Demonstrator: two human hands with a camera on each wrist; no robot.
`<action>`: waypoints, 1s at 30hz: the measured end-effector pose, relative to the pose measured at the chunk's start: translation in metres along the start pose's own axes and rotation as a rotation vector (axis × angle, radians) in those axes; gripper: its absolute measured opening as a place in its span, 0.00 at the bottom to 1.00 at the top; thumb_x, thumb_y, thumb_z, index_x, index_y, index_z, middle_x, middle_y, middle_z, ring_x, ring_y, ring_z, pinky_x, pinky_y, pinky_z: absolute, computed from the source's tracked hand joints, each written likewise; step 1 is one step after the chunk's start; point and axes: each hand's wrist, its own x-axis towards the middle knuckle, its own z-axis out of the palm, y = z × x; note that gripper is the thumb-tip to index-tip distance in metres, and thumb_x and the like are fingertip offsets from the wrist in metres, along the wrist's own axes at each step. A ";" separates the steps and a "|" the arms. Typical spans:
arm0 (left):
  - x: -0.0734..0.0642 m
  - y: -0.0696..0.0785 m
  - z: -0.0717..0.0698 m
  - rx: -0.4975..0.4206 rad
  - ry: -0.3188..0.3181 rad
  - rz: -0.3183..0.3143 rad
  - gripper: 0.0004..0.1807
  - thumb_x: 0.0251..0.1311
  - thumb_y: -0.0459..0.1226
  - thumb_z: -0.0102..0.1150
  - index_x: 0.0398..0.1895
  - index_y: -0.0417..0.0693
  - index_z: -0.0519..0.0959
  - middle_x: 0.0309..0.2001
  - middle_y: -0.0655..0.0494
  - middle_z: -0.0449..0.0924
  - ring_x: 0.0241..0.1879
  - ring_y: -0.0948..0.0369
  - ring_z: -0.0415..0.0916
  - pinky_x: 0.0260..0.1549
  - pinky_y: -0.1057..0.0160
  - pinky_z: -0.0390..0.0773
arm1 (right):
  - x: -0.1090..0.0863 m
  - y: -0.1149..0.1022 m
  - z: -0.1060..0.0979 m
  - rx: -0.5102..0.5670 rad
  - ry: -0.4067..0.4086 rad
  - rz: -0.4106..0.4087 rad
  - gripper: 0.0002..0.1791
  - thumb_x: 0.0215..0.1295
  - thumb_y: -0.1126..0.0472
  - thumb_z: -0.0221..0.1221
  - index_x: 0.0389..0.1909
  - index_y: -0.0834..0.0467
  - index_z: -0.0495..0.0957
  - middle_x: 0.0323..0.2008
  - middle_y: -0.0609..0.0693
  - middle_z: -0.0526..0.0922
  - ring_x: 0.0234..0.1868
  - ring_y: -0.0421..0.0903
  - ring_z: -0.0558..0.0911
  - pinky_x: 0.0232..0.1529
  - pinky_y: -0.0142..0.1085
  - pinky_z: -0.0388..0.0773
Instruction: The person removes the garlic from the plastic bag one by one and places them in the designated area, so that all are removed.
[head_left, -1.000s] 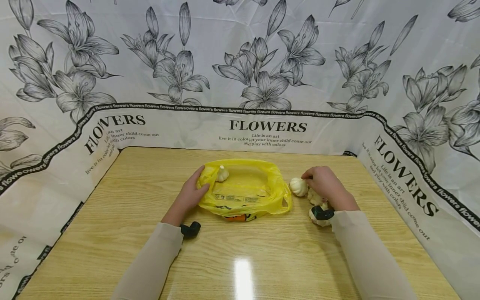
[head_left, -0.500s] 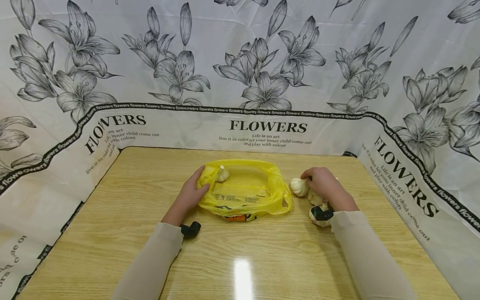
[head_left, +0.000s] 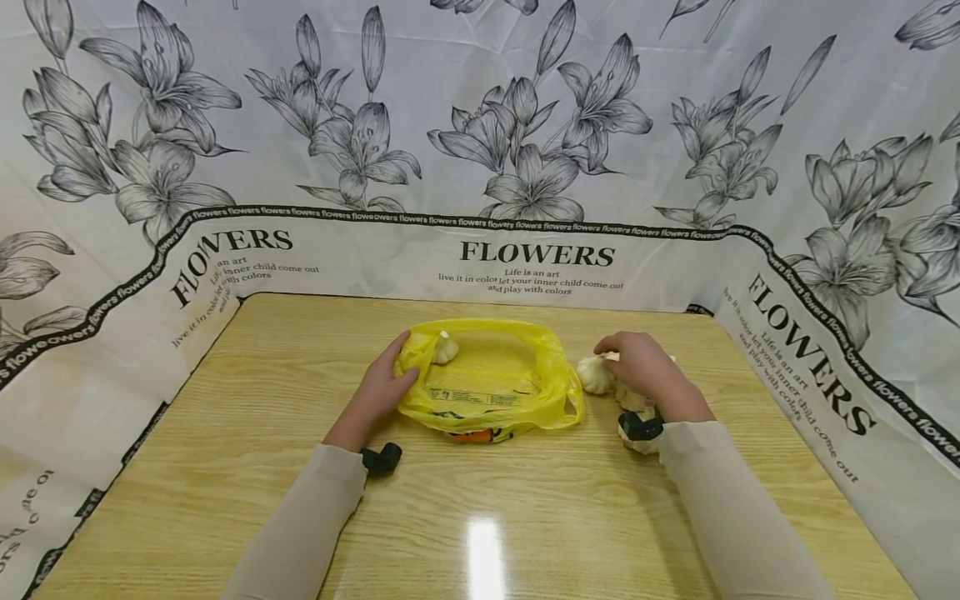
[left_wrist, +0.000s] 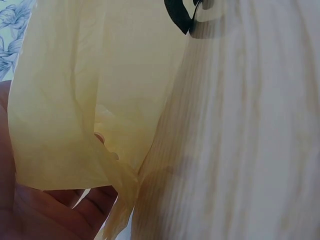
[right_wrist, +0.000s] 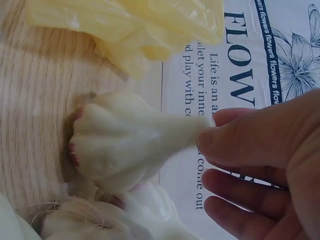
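A yellow plastic bag [head_left: 491, 408] lies with its mouth spread wide on the table, one garlic bulb [head_left: 446, 347] inside at its left. My left hand [head_left: 375, 392] holds the bag's left side; up close in the left wrist view, the thin film [left_wrist: 55, 125] passes between thumb and fingers. To the right of the bag, my right hand [head_left: 648, 371] pinches a second garlic bulb [right_wrist: 122, 140] by its stem, between thumb and fingertips. More garlic bulbs [right_wrist: 100, 220] lie under and beside that hand, partly hidden by it.
A wooden table [head_left: 420, 517] carries everything. White cloth walls [head_left: 360, 267] printed with flowers and lettering stand along its back and sides. A dark wrist-camera piece [head_left: 382, 459] sits by the left cuff, another [head_left: 641, 426] by the right.
My right hand has shifted slightly left, and the pinched garlic bulb has moved a little with it. The left hand and the bag stay as they were.
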 end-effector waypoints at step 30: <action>-0.001 0.002 0.000 -0.006 0.000 -0.007 0.38 0.69 0.43 0.50 0.78 0.60 0.47 0.77 0.51 0.51 0.75 0.50 0.49 0.72 0.46 0.55 | 0.015 -0.019 0.022 0.029 0.077 -0.023 0.07 0.67 0.58 0.59 0.42 0.56 0.77 0.42 0.56 0.84 0.42 0.53 0.82 0.46 0.49 0.78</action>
